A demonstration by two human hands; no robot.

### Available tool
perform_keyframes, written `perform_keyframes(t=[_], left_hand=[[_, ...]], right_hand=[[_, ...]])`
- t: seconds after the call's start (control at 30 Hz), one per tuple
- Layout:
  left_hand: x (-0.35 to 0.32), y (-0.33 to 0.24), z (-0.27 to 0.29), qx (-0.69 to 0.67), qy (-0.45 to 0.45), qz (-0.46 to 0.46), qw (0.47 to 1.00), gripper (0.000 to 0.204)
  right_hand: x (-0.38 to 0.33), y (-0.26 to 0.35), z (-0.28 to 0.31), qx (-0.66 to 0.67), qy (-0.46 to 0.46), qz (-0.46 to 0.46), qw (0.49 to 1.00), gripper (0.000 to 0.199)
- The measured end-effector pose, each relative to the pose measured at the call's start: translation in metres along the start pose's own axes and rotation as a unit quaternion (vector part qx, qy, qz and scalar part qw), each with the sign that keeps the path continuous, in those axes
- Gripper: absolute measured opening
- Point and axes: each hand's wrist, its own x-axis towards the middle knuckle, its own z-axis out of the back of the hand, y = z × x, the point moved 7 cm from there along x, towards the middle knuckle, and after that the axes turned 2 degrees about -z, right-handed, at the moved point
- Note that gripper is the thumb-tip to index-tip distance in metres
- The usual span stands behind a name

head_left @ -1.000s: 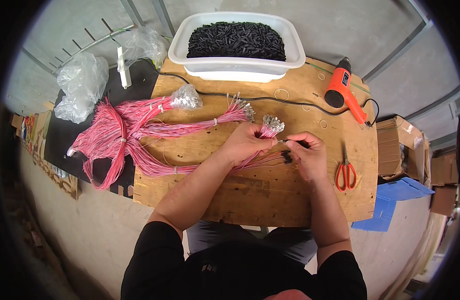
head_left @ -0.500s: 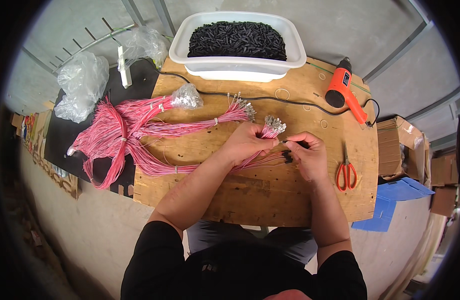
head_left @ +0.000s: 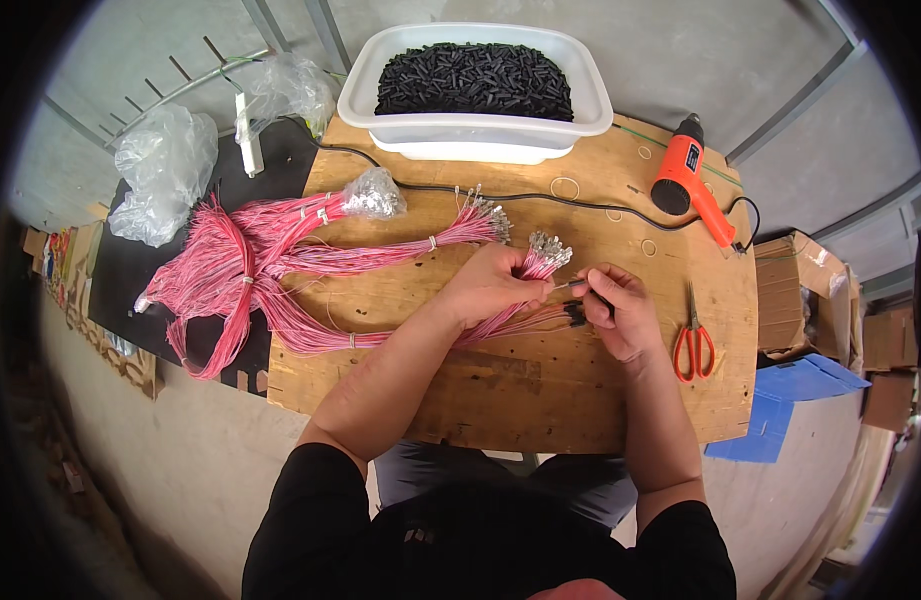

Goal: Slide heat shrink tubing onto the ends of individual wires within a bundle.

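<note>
My left hand (head_left: pixel 493 282) is closed around a bundle of pink and white wires, whose silver metal ends (head_left: pixel 548 252) fan out above the fingers. Between the two hands, a single thin wire (head_left: pixel 563 287) spans a short gap. My right hand (head_left: pixel 622 308) pinches a small black sleeve (head_left: pixel 578 284) at that wire's end, and more black pieces show within its curled fingers. Just below, several wires end in black sleeves (head_left: pixel 574 314) over the tabletop. To the left lie a tied second bundle (head_left: pixel 480 222) and a large heap of pink wires (head_left: pixel 215 270).
A white tub (head_left: pixel 475 128) full of short black sleeves stands at the back. On the right are an orange heat gun (head_left: pixel 680 175) with its cord and red-handled scissors (head_left: pixel 693 350). Rubber bands (head_left: pixel 565 188) and plastic bags (head_left: pixel 165 175) lie about. Cardboard boxes (head_left: pixel 800 290) stand beyond the right edge.
My right hand has shifted slightly and its fingers have curled inward, showing the black pieces in it. The left hand stays almost where it was, holding the bundle.
</note>
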Motion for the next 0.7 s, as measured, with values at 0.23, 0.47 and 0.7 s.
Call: perform_keyframes(t=[0.23,0.47,0.7], left_hand=[[0.0016,0.0033,-0.0006,-0.009,0.000,-0.011,1.000,0.011],[0.0010,0.0005,-0.0032,-0.001,0.007,-0.012,1.000,0.010],[0.0004,0.0000,-0.0044,0.010,0.009,-0.003,1.000,0.010]], right_hand=[[0.0022,-0.0101,0.0012,0.053,0.054,-0.066,0.995,0.016],[0.0016,-0.0125,-0.0020,0.045,0.063,-0.076,0.994,0.014],[0.0003,-0.0122,-0.0043,0.036,0.062,-0.077,0.994,0.014]])
